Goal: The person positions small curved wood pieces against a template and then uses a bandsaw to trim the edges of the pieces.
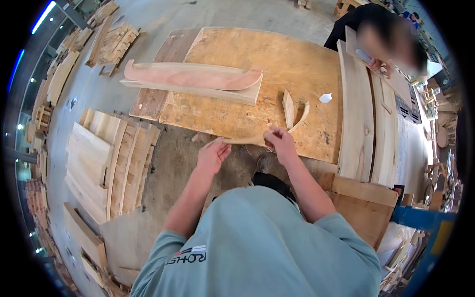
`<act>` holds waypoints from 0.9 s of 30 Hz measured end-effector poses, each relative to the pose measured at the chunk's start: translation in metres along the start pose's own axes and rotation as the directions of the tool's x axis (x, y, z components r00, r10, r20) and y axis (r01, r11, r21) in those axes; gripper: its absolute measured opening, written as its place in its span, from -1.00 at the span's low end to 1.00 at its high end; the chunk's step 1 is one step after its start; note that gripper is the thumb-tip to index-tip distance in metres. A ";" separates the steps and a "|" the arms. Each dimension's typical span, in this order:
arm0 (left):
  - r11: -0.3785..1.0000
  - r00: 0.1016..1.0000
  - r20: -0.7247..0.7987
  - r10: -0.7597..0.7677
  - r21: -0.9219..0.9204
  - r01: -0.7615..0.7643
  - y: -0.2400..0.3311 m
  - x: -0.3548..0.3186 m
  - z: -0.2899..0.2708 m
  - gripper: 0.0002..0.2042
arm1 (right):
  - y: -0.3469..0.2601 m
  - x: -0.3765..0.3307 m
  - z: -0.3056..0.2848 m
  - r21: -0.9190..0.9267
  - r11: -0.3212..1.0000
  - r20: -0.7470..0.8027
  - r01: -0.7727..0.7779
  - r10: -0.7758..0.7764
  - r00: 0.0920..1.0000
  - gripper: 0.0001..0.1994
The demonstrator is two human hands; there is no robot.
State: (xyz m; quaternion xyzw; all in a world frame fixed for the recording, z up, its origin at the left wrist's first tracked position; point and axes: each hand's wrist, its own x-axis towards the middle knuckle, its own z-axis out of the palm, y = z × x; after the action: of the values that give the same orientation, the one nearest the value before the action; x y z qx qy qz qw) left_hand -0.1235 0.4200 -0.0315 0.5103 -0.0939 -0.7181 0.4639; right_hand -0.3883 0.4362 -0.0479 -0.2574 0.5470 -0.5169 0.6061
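Over the near edge of the worktable (pixel 237 52), I hold a thin, slightly curved wooden strip (pixel 245 141) between both hands. My left hand (pixel 213 154) pinches its left end with thumb and fingers. At the other end, my right hand (pixel 281 143) is closed on the strip, hiding its tip. Just beyond the right hand lie a pointed wooden piece (pixel 288 110) and a curved wooden piece (pixel 302 118). A small white bottle (pixel 325 98) is to their right. Farther back, a long pinkish shaped board (pixel 193 75) rests with a pale plank (pixel 253 97).
Long planks (pixel 357 119) line the table's right side. Past them, a person in dark clothing (pixel 354 22) bends over boards. Stacked boards (pixel 91 161) stand on the floor at left. A wooden box (pixel 361 203) is near my right elbow, beside a blue metal frame (pixel 415 218).
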 end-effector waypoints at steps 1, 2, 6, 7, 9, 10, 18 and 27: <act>1.000 1.000 -0.008 -0.019 0.008 0.019 0.011 0.009 0.013 -0.80 | -0.008 0.023 0.003 0.030 0.999 -0.016 -0.021 0.022 1.000 -0.66; 1.000 1.000 -0.005 -0.007 0.013 0.007 0.015 0.023 0.021 -0.81 | -0.017 0.047 0.005 0.058 0.998 -0.027 -0.039 0.040 0.999 -0.66; 1.000 1.000 -0.014 -0.020 -0.011 0.020 0.030 0.095 0.048 -0.87 | -0.044 0.138 0.004 0.068 0.995 0.008 -0.075 0.074 0.997 -0.71; 0.999 0.999 -0.017 -0.042 -0.032 0.042 0.028 0.109 0.054 -0.88 | -0.048 0.153 0.004 0.081 0.992 -0.007 -0.095 0.096 0.995 -0.72; 0.993 0.992 -0.055 -0.115 -0.028 0.114 0.031 0.126 0.074 -0.91 | -0.061 0.185 0.004 0.116 0.988 -0.042 -0.102 0.108 0.993 -0.74; 0.990 0.988 -0.069 -0.142 -0.018 0.141 0.037 0.137 0.083 -0.92 | -0.064 0.200 0.001 0.089 0.991 -0.033 -0.101 0.104 0.994 -0.74; 0.722 0.970 0.018 -0.242 0.671 0.168 0.073 0.180 0.101 -0.78 | -0.073 0.254 -0.020 0.088 0.993 -0.166 -0.081 0.095 0.982 -0.64; -0.551 0.705 0.707 -0.050 0.569 -0.610 0.181 0.211 0.130 -0.22 | -0.057 0.271 -0.012 0.146 0.982 -0.188 -0.123 0.149 0.971 -0.52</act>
State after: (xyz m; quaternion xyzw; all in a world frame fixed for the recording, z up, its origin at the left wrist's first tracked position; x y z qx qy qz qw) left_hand -0.1374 0.1153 0.0022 0.4224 -0.8878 -0.1825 -0.0030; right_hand -0.4551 0.1740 -0.1091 -0.1255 0.5852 -0.5325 0.5986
